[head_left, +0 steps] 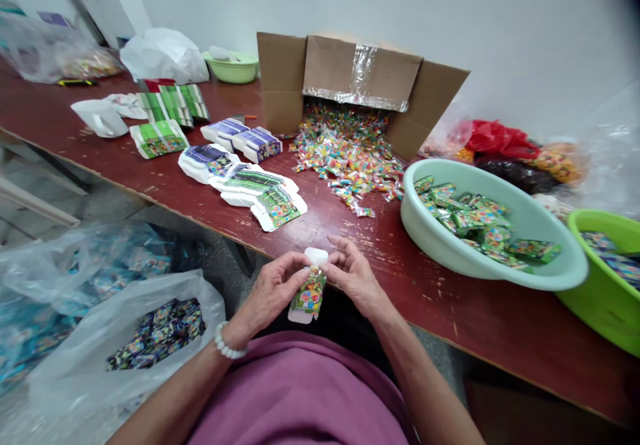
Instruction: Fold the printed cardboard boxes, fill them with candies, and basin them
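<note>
Between my two hands is a small green printed carton (pixel 309 293) with white end flaps, held upright just off the table's front edge. My left hand (pixel 274 286) pinches its upper left side, thumb on the printed face. At its upper right, my right hand (pixel 354 273) grips near the raised white flap with thumb and fingers. Beyond my hands, a fanned stack of flat green cartons (pixel 280 205) lies on the table, with flat purple cartons (pixel 210 160) behind it. Small wrapped candies (pixel 350 158) spill from a cardboard box (pixel 363 75) onto the tabletop.
On the right, a pale blue basin (pixel 500 274) holds several green packs, beside a lime green tub (pixel 595 312). Banded carton bundles (pixel 159 138) and a white cup (pixel 100 118) stand at left on the red table (pixel 430 312). Plastic bags of packs (pixel 210 298) sit below left.
</note>
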A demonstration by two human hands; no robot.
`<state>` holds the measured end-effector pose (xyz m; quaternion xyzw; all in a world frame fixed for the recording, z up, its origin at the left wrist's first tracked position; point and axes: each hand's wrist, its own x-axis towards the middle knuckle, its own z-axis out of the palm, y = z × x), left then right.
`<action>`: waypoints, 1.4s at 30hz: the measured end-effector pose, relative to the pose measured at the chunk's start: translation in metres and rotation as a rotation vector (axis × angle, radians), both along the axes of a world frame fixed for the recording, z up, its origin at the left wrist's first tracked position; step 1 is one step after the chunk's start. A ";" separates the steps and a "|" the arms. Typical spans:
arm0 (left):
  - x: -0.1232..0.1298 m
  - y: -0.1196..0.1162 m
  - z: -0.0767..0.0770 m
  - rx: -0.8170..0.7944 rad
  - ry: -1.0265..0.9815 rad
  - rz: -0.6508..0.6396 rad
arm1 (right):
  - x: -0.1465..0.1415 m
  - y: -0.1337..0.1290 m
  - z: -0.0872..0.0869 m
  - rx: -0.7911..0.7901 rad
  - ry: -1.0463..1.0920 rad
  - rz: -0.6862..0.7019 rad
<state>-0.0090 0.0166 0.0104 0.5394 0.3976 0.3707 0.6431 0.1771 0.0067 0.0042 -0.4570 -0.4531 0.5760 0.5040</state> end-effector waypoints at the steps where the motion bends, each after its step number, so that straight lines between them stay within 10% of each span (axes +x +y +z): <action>1: -0.001 0.001 0.000 0.015 -0.007 0.004 | 0.001 0.000 0.000 0.036 -0.050 0.041; 13: 0.008 -0.009 -0.004 -0.566 -0.250 -0.097 | 0.000 -0.007 0.004 0.378 -0.451 0.011; 29: 0.015 -0.007 -0.007 -0.284 -0.009 -0.093 | 0.000 0.011 0.009 -0.083 0.014 0.063; 42: 0.017 -0.008 -0.013 -0.387 -0.210 -0.055 | 0.005 0.010 0.002 0.380 -0.474 0.121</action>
